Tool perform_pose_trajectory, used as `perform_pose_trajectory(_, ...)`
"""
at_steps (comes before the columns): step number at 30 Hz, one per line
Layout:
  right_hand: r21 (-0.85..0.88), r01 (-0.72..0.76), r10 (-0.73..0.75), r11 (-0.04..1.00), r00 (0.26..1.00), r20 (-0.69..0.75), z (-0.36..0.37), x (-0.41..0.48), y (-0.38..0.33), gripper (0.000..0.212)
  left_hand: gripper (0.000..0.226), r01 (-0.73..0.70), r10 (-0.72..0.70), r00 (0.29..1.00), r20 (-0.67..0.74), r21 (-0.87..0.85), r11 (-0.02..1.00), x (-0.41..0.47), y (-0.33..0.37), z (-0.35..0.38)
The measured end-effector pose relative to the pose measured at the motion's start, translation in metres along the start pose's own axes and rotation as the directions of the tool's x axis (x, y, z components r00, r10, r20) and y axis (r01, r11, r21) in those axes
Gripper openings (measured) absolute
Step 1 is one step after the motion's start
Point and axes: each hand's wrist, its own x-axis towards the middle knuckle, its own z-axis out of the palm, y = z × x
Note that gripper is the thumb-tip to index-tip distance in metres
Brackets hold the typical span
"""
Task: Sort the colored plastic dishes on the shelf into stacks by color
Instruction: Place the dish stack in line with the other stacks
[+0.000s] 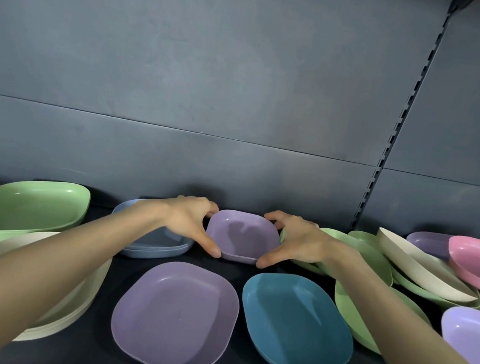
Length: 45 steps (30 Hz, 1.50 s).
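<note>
Left hand [190,224] and right hand [296,243] grip opposite rims of the small purple dish [242,240], far centre on the shelf [75,359]. Green stack [26,209], blue stack [161,241] and cream stack [75,305] stand left. Judged partway: the mixed heap [424,271] at right remains unsorted.

Looks like a shop: dark metal shelf [213,271] with slotted upright [395,136] and back panel [187,65], loads of plastic dishes [178,313].
</note>
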Motion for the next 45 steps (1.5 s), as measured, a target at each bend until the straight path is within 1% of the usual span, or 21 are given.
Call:
perform_pose_trajectory(3,0.148,0.037,-0.032,0.988,0.999,-0.042,-0.005,-0.006,0.000,0.100,0.077,-0.031,0.022,0.997,-0.074,-0.126,0.992,-0.010,0.002,-0.007)
perform_pose_trajectory(4,0.213,0.053,-0.041,0.976,0.997,-0.062,-0.007,-0.009,-0.001,0.101,0.075,-0.042,0.025,0.995,-0.101,-0.171,0.984,-0.014,0.003,-0.010)
perform_pose_trajectory(8,0.409,0.146,-0.084,0.901,0.983,-0.166,-0.008,-0.030,-0.009,0.099,0.093,-0.092,0.022,0.976,-0.215,-0.322,0.942,-0.041,0.007,-0.017)
perform_pose_trajectory(9,0.449,0.166,-0.087,0.878,0.978,-0.192,-0.006,-0.035,-0.011,0.100,0.087,-0.107,0.018,0.971,-0.239,-0.363,0.925,-0.049,0.008,-0.016)
perform_pose_trajectory(10,0.484,0.185,-0.090,0.855,0.973,-0.214,-0.004,-0.040,-0.014,0.101,0.076,-0.128,0.019,0.965,-0.261,-0.408,0.904,-0.057,0.009,-0.014)
perform_pose_trajectory(11,0.511,0.203,-0.092,0.835,0.968,-0.235,-0.002,-0.047,-0.016,0.104,0.067,-0.157,0.023,0.958,-0.287,-0.454,0.877,-0.067,0.011,-0.012)
perform_pose_trajectory(12,0.534,0.217,-0.092,0.817,0.964,-0.249,0.000,-0.053,-0.019,0.107,0.064,-0.186,0.022,0.949,-0.316,-0.499,0.846,-0.077,0.013,-0.008)
perform_pose_trajectory(15,0.599,0.250,-0.109,0.761,0.959,-0.262,0.009,-0.075,-0.027,0.111,0.067,-0.237,-0.015,0.926,-0.376,-0.615,0.752,-0.107,0.017,0.003)
perform_pose_trajectory(17,0.622,0.252,-0.108,0.741,0.960,-0.260,0.019,-0.089,-0.033,0.111,0.062,-0.247,-0.033,0.925,-0.378,-0.666,0.704,-0.124,0.018,0.013)
perform_pose_trajectory(20,0.649,0.250,-0.097,0.719,0.960,-0.263,0.034,-0.106,-0.043,0.112,0.063,-0.239,-0.071,0.930,-0.361,-0.738,0.631,-0.145,0.015,0.028)
perform_pose_trajectory(22,0.655,0.247,-0.089,0.714,0.960,-0.265,0.043,-0.117,-0.050,0.108,0.064,-0.227,-0.076,0.937,-0.342,-0.759,0.611,-0.157,0.011,0.036)
perform_pose_trajectory(23,0.654,0.246,-0.082,0.715,0.959,-0.271,0.047,-0.123,-0.054,0.105,0.061,-0.222,-0.075,0.940,-0.334,-0.762,0.608,-0.162,0.008,0.039)
perform_pose_trajectory(25,0.635,0.246,-0.059,0.733,0.952,-0.300,0.057,-0.133,-0.060,0.095,0.054,-0.223,-0.061,0.942,-0.329,-0.752,0.620,-0.171,0.004,0.041)
perform_pose_trajectory(29,0.563,0.239,-0.014,0.791,0.928,-0.373,0.076,-0.146,-0.076,0.078,0.057,-0.218,-0.037,0.939,-0.343,-0.671,0.709,-0.181,-0.005,0.042)
perform_pose_trajectory(33,0.518,0.197,0.053,0.832,0.902,-0.428,0.091,-0.158,-0.096,0.073,0.050,-0.253,0.047,0.927,-0.372,-0.529,0.810,-0.185,-0.018,0.040)
perform_pose_trajectory(36,0.513,0.178,0.102,0.840,0.876,-0.471,0.102,-0.166,-0.109,0.068,0.037,-0.266,0.096,0.920,-0.379,-0.426,0.865,-0.183,-0.031,0.043)
perform_pose_trajectory(39,0.484,0.156,0.127,0.861,0.856,-0.501,0.111,-0.176,-0.118,0.063,0.029,-0.275,0.154,0.922,-0.355,-0.322,0.906,-0.180,-0.039,0.046)
perform_pose_trajectory(41,0.476,0.141,0.142,0.868,0.848,-0.510,0.115,-0.181,-0.121,0.059,0.031,-0.276,0.177,0.924,-0.339,-0.269,0.923,-0.179,-0.041,0.048)
perform_pose_trajectory(45,0.481,0.094,0.188,0.872,0.843,-0.505,0.120,-0.184,-0.126,0.052,0.048,-0.229,0.185,0.933,-0.307,-0.113,0.967,-0.175,-0.048,0.050)
